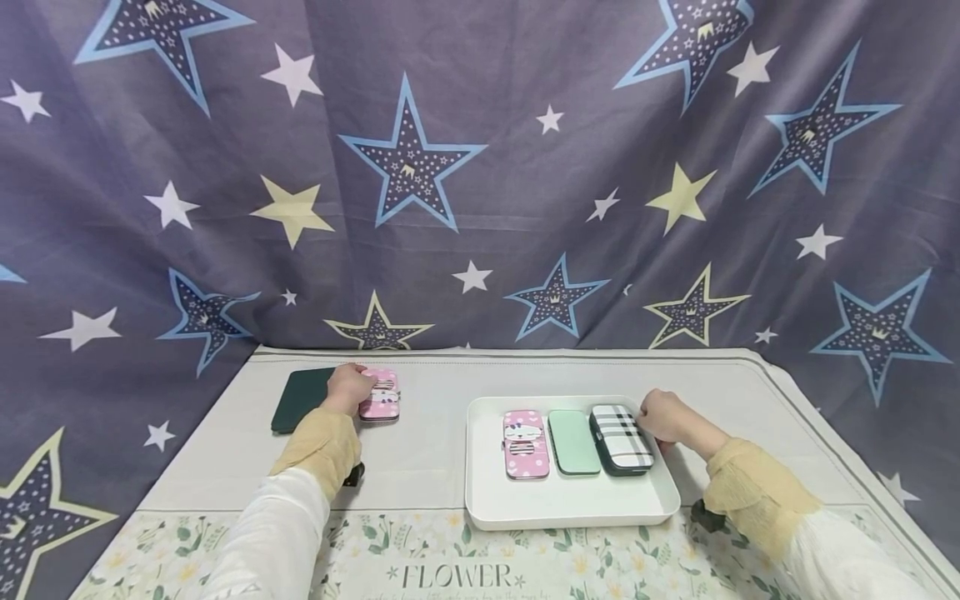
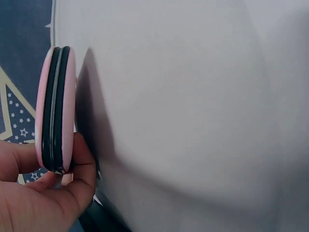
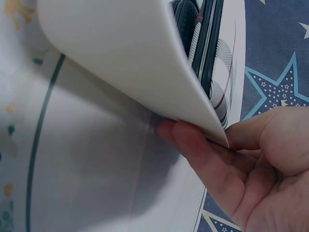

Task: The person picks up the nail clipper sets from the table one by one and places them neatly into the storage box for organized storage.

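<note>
My left hand (image 1: 350,388) grips a small pink cartoon case (image 1: 382,395) by its side, just right of a dark green flat case (image 1: 300,398). In the left wrist view, the thumb and fingers pinch one end of this pink case (image 2: 67,106), and its dark edge with a metal strip faces the camera. My right hand (image 1: 667,417) pinches the right rim of a white tray (image 1: 570,507), with fingers under the edge in the right wrist view. Inside the tray lie a second pink case (image 1: 527,458), a mint green case (image 1: 576,450) and a plaid case (image 1: 624,442).
The table (image 1: 427,467) has a white cloth with a floral "FLOWER" print at the front. A grey curtain (image 1: 480,250) with stars hangs behind the table's back edge. Dark wrist devices show beneath both forearms.
</note>
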A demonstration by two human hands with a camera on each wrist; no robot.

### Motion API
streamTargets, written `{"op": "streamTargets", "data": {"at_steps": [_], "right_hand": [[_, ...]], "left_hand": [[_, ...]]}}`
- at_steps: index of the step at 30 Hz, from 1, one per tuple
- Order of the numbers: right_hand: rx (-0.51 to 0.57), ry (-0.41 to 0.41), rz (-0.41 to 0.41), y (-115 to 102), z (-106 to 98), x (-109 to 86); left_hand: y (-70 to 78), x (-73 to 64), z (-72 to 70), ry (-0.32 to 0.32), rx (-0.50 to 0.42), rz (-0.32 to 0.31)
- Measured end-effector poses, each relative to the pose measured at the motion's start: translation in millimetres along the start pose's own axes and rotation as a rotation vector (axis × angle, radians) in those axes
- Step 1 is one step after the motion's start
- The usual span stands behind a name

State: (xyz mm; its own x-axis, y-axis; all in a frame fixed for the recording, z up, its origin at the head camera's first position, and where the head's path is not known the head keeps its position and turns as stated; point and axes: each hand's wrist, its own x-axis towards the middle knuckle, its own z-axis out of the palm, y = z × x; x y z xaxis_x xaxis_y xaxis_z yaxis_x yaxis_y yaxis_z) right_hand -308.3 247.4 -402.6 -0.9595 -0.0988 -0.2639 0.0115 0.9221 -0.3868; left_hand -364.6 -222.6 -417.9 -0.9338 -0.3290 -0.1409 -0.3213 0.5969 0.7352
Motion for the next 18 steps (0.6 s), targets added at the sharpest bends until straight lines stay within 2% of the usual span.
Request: {"op": "streamTargets", "data": {"at_steps": [7, 11, 18], "right_hand": [[0.007, -0.006, 0.005, -0.4, 0.4, 0.5], [0.008, -0.013, 0.009, -1.3, -0.9, 0.1], [0.011, -0.018, 0.007, -2.4, -2.3, -1.1]], "left_hand": [[1.9, 1.0, -0.2, -0.001, -0.030, -0.044], [4.3, 5.0, -0.3, -0.026, -0.067, -0.065], [9.8, 12.3, -3.8, -0.065, -0.188, -0.092]]}}
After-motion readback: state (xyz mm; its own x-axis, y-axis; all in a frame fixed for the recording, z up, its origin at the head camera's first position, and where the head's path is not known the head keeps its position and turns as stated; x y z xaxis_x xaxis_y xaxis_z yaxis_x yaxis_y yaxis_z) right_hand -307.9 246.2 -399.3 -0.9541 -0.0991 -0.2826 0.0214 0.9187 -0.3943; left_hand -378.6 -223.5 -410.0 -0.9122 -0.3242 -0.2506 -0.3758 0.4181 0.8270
